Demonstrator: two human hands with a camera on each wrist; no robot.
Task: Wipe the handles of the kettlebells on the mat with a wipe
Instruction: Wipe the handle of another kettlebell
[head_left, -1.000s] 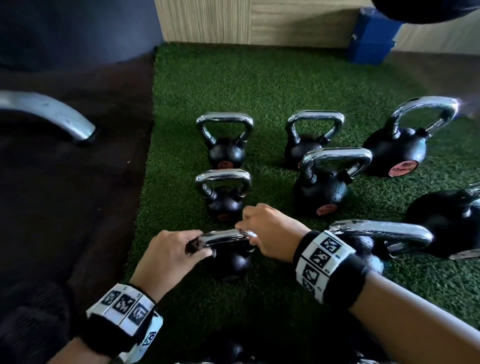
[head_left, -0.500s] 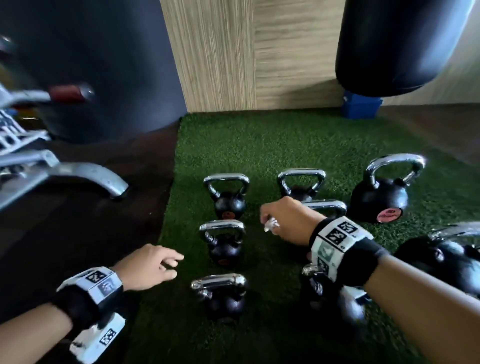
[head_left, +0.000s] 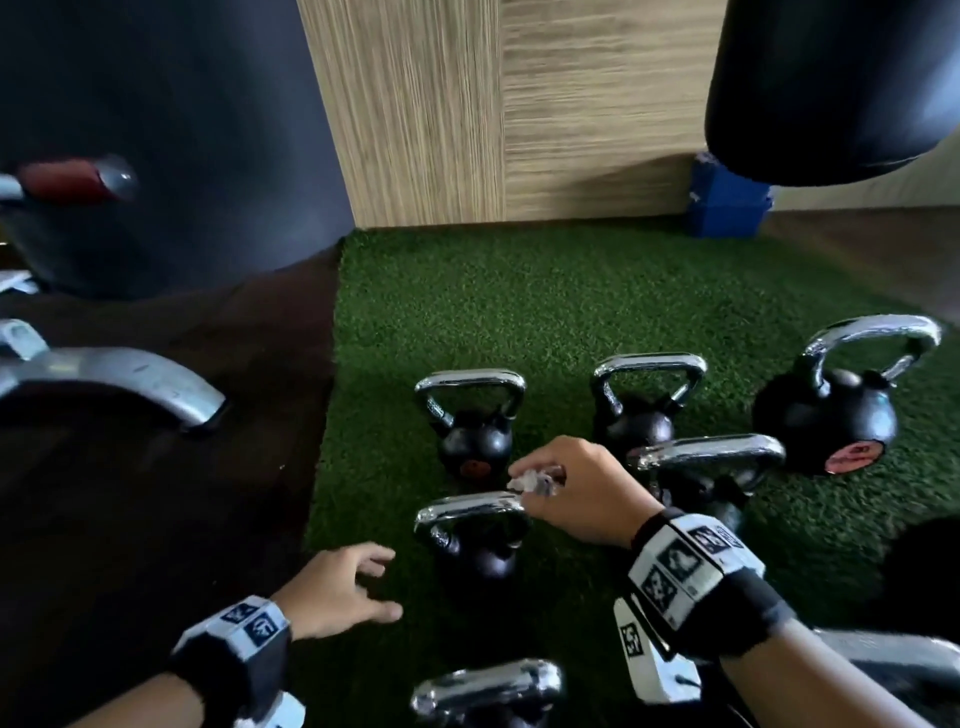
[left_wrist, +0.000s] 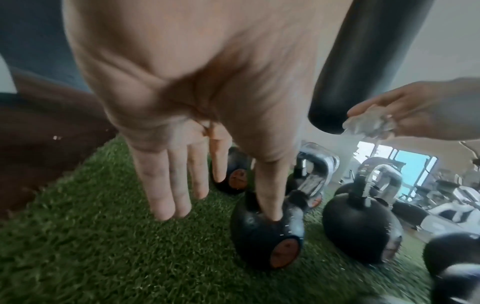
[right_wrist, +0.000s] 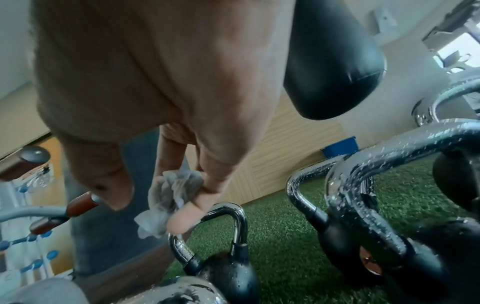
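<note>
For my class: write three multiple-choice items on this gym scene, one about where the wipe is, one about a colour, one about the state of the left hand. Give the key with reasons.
1. Where is the wipe?
A. on the mat
B. in the right hand
C. draped on a handle

2. What colour is the mat?
A. green
B. blue
C. red

3. How is the left hand?
A. gripping a handle
B. holding a wipe
C. open, holding nothing

Key: B, its fingers pinch the crumpled wipe above the middle kettlebell; A, the turf is green; C, the left wrist view shows straight fingers with nothing in them.
</note>
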